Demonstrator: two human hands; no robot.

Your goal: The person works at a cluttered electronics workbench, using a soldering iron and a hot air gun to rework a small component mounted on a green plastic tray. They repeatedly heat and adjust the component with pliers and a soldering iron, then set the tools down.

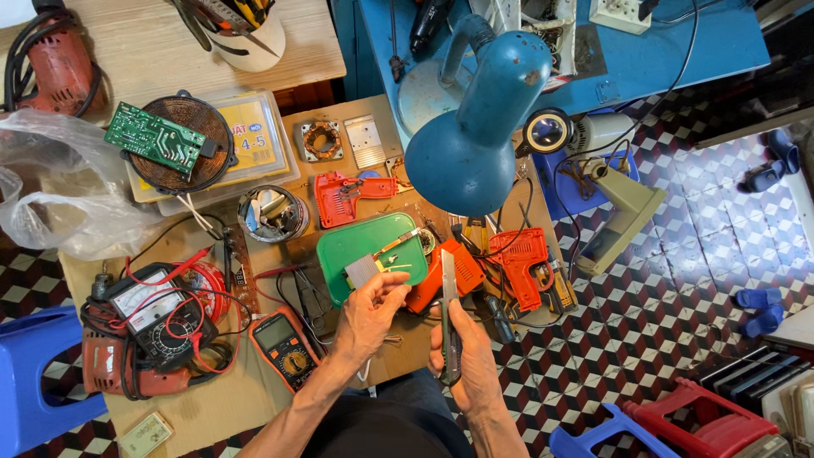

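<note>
My left hand (370, 309) pinched a small grey metal block (362, 270) above the bench's (212, 399) front edge, steadying it, while my right hand (466, 356) gripped a slim utility knife (448, 314), blade up.

Two multimeters (157, 318) (286, 346), one blue desk lamp (479, 127), one green circuit board (154, 140) (atop a copper coil), two blue stools (34, 373) (593, 437).

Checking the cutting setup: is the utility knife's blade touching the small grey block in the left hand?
Apart. The head view shows the utility knife in the right hand, blade upright, with a visible gap to the small grey block held by the left hand.
</note>
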